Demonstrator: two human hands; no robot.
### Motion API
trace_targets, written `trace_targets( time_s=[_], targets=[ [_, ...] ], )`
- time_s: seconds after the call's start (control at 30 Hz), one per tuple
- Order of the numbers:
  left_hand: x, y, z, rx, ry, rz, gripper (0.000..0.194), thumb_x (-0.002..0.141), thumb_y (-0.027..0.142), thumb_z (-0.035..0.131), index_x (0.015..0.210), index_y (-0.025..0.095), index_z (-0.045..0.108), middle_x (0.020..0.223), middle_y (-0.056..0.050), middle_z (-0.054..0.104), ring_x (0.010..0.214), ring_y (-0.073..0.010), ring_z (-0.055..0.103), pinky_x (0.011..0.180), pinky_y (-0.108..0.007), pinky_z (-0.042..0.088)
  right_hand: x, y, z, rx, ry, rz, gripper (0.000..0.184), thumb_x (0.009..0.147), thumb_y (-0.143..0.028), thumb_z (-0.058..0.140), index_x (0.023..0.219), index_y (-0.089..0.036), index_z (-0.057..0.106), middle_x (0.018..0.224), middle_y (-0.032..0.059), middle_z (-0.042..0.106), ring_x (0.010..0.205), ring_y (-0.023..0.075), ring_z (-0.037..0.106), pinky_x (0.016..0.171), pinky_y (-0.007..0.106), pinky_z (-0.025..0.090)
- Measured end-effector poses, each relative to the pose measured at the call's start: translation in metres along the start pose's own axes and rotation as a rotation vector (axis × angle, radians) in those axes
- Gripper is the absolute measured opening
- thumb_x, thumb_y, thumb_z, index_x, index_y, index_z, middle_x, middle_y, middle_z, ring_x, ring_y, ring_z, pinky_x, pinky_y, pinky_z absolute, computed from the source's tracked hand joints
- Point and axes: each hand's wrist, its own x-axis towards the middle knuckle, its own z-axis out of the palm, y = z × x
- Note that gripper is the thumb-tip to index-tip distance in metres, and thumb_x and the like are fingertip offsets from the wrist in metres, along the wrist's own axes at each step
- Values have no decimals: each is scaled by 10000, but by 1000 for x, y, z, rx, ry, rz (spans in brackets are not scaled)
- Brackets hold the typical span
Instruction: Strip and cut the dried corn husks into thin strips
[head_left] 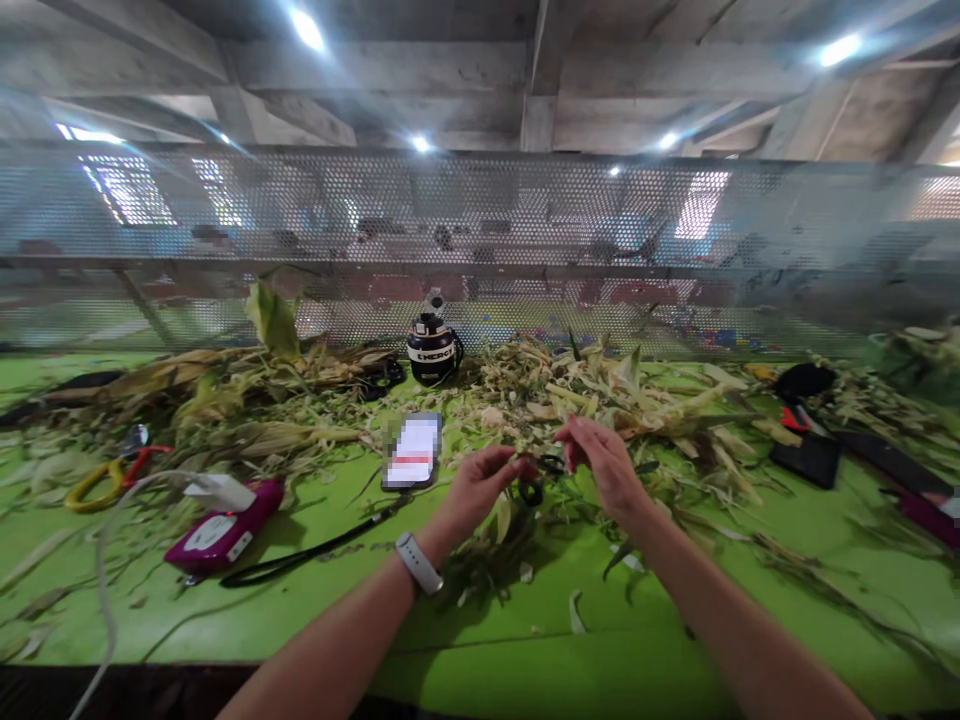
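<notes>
My left hand (484, 487) is over the green table, thumb and fingertips pinched together around something too small to make out. Facing it, my right hand (600, 462) is loosely bent with its fingers partly apart, and nothing shows in it. Two black loops, which look like scissor handles (531, 492), lie between the hands. Green leaf scraps (495, 550) lie beneath my left hand. Just beyond both hands spreads a heap of dry husks and plant bits (540, 390).
Left of my hands are a phone (414, 450) with a black strap, a magenta power bank (225, 530) with a white cable, and yellow-handled scissors (95, 487). A black "ENERGY" jug (431, 352) stands before a perforated metal screen (510, 220). A dark phone (806, 458) lies right.
</notes>
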Motion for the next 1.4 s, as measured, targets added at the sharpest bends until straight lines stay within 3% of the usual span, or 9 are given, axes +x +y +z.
trace_targets(
  time_s=[0.1,0.23,0.4,0.5,0.63,0.87,1.1,1.4],
  targets=[
    [0,3,-1,-168,27,-61,308,703,418,701,854,149,698,779,-66,720,727,-173,652,755,-292,493,4,3,-4,-36,59,-10,398,765,-568,538,730,-177,603,587,0,549,546,124,513,534,246,420],
    [-2,6,4,-256,4,-116,354,653,412,745,850,125,679,750,-53,711,663,-150,644,711,-286,505,4,10,3,-105,-38,-60,385,722,-550,605,828,-181,633,809,42,635,749,167,572,679,277,460],
    [-3,5,9,-289,-44,-176,387,630,403,762,849,115,625,699,-39,688,641,-141,638,708,-293,512,4,17,7,-149,-87,-112,316,748,-491,598,748,-175,617,697,17,588,676,151,538,653,274,435],
    [-4,5,10,-315,25,-166,486,619,359,779,991,155,542,722,-3,669,649,-133,637,706,-294,514,4,18,3,-200,-102,-134,275,784,-447,574,754,-175,607,683,9,572,654,141,521,635,268,422],
    [-3,6,8,-310,98,-75,593,617,302,783,1106,189,467,729,37,626,660,-117,625,698,-283,516,2,15,2,-323,-156,-266,223,831,-380,548,747,-178,592,715,18,563,697,147,526,677,275,424],
    [-3,5,7,-191,120,-59,423,631,351,762,910,169,501,715,9,640,599,-120,625,530,-207,451,-1,13,5,-447,-203,-415,181,890,-302,487,785,-186,578,749,28,564,734,151,536,695,276,431],
    [-3,11,8,-184,131,-81,385,584,378,788,761,152,531,637,14,645,533,-118,608,513,-219,445,1,15,3,-526,-192,-693,122,890,-204,497,815,-193,593,786,56,596,782,172,540,718,299,457],
    [-5,8,9,-130,69,-60,343,616,392,767,738,142,567,601,11,622,507,-108,577,464,-207,403,0,12,1,-726,-193,-802,135,893,-206,495,827,-201,613,792,59,617,758,173,555,700,310,452]
  ],
)
